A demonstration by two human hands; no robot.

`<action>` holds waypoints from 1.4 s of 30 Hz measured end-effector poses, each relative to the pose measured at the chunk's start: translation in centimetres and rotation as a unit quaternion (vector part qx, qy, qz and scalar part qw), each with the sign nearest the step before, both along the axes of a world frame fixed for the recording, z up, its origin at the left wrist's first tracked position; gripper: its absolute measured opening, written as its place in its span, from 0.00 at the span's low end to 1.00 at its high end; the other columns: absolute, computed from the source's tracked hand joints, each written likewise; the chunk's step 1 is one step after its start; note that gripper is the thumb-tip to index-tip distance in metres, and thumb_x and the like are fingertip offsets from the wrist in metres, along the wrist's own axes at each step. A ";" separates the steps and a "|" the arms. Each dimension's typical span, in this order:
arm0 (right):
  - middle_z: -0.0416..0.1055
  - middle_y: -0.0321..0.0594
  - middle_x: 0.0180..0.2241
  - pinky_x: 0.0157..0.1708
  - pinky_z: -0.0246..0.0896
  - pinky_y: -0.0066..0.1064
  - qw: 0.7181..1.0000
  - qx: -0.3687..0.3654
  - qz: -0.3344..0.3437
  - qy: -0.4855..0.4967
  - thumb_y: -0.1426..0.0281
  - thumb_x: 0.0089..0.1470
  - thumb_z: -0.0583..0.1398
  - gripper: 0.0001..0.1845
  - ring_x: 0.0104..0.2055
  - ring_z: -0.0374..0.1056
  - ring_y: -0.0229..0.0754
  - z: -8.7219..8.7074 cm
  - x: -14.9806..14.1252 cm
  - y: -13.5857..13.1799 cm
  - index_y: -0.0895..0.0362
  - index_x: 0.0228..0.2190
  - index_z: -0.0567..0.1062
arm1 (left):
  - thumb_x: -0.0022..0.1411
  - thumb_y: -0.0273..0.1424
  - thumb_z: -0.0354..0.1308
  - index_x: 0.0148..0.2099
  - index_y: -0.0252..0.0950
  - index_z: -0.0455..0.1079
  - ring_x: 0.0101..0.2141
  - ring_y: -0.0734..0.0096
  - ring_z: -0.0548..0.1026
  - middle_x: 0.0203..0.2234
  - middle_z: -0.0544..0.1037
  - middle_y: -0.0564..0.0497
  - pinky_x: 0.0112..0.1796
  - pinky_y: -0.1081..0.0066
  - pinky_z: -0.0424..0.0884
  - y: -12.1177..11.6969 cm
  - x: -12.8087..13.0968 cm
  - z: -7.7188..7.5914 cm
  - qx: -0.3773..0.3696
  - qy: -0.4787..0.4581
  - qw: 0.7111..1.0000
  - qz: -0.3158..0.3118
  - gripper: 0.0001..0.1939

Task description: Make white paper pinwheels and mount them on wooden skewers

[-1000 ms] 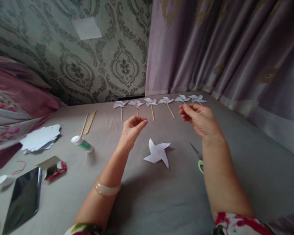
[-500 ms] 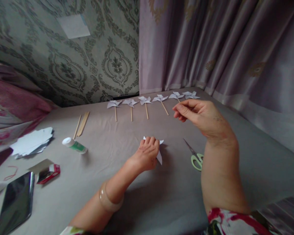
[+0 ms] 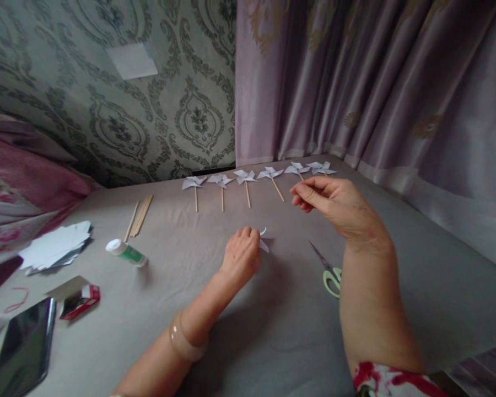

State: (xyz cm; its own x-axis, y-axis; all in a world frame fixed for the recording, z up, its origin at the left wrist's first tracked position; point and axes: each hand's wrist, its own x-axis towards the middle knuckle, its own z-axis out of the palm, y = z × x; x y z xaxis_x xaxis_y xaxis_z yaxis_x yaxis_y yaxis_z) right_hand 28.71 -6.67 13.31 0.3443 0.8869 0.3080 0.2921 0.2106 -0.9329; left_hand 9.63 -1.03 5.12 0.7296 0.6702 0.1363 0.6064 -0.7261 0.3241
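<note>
My left hand is closed around a white paper pinwheel, whose blade tips poke out past the fingers. Most of the pinwheel is hidden by the hand. Raised over the table, my right hand has thumb and fingertips pinched together; whatever is between them, if anything, is too small to make out. Behind that hand, finished pinwheels on sticks lie in a row along the far edge. Scissors with light green handles rest beside my right forearm.
On the left stand a glue stick, several wooden sticks and a stack of white paper. Nearer are a small red box, a dark phone and a red string. A curtain hangs behind the table.
My left hand has shifted slightly left and away from me with the pinwheel, and less of the paper shows now. My right hand stays pinched in about the same place.
</note>
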 end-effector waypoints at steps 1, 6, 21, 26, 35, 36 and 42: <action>0.75 0.38 0.24 0.25 0.62 0.27 1.000 -0.001 -0.001 0.005 0.55 0.46 0.66 0.17 0.25 0.66 0.35 -0.1 0.1 0.2 0.57 0.26 0.78 | 0.58 0.22 0.50 0.38 0.36 0.67 0.39 0.60 0.70 0.36 0.73 0.44 0.41 0.63 0.66 0.7 -0.3 0.2 -0.022 -0.057 0.998 0.017 0.08; 0.74 0.37 0.23 0.24 0.60 0.26 0.994 0.001 -0.032 0.101 0.53 0.41 0.68 0.19 0.23 0.64 0.33 -1.6 0.0 2.0 0.57 0.26 0.78 | 0.52 0.28 0.61 0.33 0.34 0.71 0.28 0.69 0.73 0.27 0.76 0.49 0.31 0.71 0.67 3.7 -1.9 2.3 -0.335 -0.385 0.846 0.155 0.05; 0.73 0.37 0.23 0.26 0.57 0.27 0.981 -0.105 0.050 0.156 0.47 0.42 0.65 0.24 0.26 0.65 0.36 -3.5 -4.0 4.5 0.57 0.22 0.77 | 0.41 0.24 0.69 0.29 0.30 0.75 0.22 0.74 0.74 0.22 0.78 0.49 0.27 0.74 0.70 3.5 -1.6 3.2 -0.581 -0.525 0.604 0.148 0.09; 0.73 0.35 0.23 0.28 0.58 0.29 0.984 -0.073 0.022 0.158 0.55 0.37 0.69 0.18 0.25 0.64 0.35 -3.7 -4.5 4.6 0.57 0.24 0.78 | 0.38 0.25 0.70 0.29 0.30 0.75 0.22 0.73 0.74 0.23 0.79 0.48 0.27 0.74 0.70 3.0 -1.5 3.2 -0.567 -0.528 0.616 0.143 0.12; 0.75 0.37 0.26 0.31 0.61 0.31 0.998 -0.007 -0.006 0.066 0.62 0.42 0.67 0.11 0.28 0.66 0.38 -4.6 -4.5 5.0 0.56 0.28 0.79 | 0.41 0.25 0.67 0.31 0.28 0.76 0.22 0.72 0.74 0.22 0.79 0.46 0.26 0.75 0.70 2.9 -1.5 3.3 -0.570 -0.527 0.609 0.160 0.10; 0.75 0.37 0.26 0.31 0.61 0.31 0.998 -0.004 -0.008 0.055 0.62 0.43 0.67 0.11 0.28 0.66 0.38 -4.7 -4.6 5.0 0.56 0.28 0.79 | 0.41 0.25 0.67 0.31 0.28 0.76 0.22 0.72 0.74 0.22 0.79 0.46 0.25 0.75 0.70 2.9 -1.5 3.3 -0.572 -0.527 0.607 0.163 0.10; 0.77 0.43 0.36 0.39 0.64 0.34 0.995 0.009 -0.032 0.094 0.55 0.45 0.65 0.24 0.38 0.71 0.42 -4.3 -4.7 5.2 0.57 0.40 0.77 | 0.42 0.21 0.64 0.29 0.28 0.74 0.21 0.74 0.73 0.21 0.78 0.49 0.24 0.76 0.69 3.4 -1.1 2.9 -0.556 -0.572 0.569 0.197 0.07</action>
